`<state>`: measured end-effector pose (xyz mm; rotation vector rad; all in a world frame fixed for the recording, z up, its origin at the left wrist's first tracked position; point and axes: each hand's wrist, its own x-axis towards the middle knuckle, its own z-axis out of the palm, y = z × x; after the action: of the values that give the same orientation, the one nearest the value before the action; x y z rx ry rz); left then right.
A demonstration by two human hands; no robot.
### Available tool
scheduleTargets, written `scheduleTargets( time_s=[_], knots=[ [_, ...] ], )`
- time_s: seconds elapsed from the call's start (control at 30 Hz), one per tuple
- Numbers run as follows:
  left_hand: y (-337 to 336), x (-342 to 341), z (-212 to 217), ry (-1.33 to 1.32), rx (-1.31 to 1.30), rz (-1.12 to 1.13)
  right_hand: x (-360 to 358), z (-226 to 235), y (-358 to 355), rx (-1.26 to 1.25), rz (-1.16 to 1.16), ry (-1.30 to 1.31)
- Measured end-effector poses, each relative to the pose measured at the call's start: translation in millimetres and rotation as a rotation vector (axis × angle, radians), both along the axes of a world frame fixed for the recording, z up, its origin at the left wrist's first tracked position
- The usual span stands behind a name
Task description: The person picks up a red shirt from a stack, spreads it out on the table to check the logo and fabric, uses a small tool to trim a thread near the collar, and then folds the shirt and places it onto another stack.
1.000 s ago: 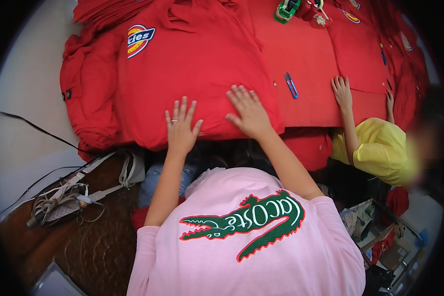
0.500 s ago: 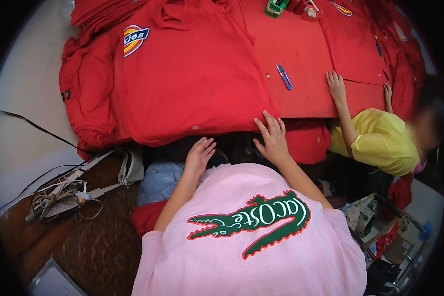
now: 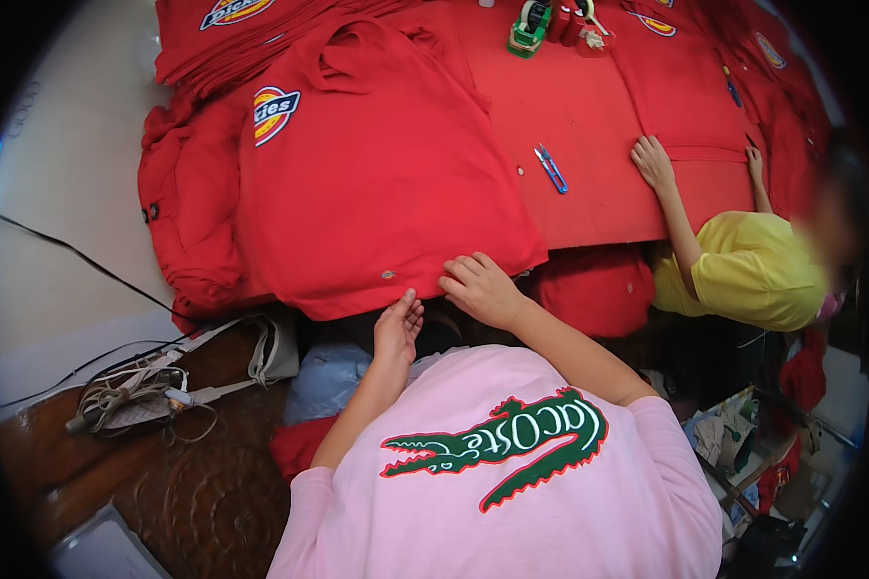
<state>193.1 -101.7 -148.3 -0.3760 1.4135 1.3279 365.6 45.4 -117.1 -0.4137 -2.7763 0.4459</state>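
A large red shirt point(image 3: 386, 174) is spread on the table, with a round-and-banner logo patch on its chest and a small tag near the hem. My left hand point(image 3: 396, 330) is at the hem's near edge, fingers loosely bent and fingertips close to the cloth; no fabric shows in its grasp. Just right of it, my right hand point(image 3: 485, 289) rests on the hem with slightly bent fingers lying on the cloth. Whether the left fingertips touch the edge is hard to tell. Blue thread snips point(image 3: 551, 169) lie on the red tabletop to the right.
Folded red garments point(image 3: 193, 183) are heaped at the left. A green tape dispenser point(image 3: 529, 29) stands at the back. At the right, a co-worker in a yellow shirt point(image 3: 758, 270) has hands on another red garment point(image 3: 686, 106). Bundled cables point(image 3: 130, 396) lie at lower left.
My right hand has moved left along the hem, towards my left hand. The left hand has turned and sits slightly lower. The co-worker's garment now has a folded lower edge.
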Motion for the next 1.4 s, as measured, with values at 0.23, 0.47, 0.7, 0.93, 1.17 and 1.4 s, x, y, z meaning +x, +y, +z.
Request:
scheduleTargets(
  time_s=[0.23, 0.47, 0.7, 0.93, 1.17, 1.4],
  knots=[
    [-3.8, 3.0, 32.0, -0.246, 0.087, -0.080, -6.0, 13.8, 10.0, -0.192, -0.139, 0.179],
    [-7.2, 1.8, 54.0, -0.356, 0.196, -0.311, -11.0, 9.5, 13.4, -0.422, -0.264, 0.186],
    [47.3, -0.8, 37.3, -0.086, 0.705, -0.096, -22.3, 61.5, 1.8, -0.365, -0.203, 0.450],
    [132.8, -63.3, 90.1, 0.010, 0.703, -0.265, -33.6, 59.3, -0.4, -0.389, 0.172, 0.226],
    [163.8, -104.8, 172.8, 1.707, 0.530, -0.785, -6.6, 101.3, 140.8, -0.444, -0.529, 0.419],
    [194.6, -143.9, 197.8, 1.905, 0.477, -0.770, -1.8, 117.4, 249.3, -0.616, -0.713, 0.641]
  ],
)
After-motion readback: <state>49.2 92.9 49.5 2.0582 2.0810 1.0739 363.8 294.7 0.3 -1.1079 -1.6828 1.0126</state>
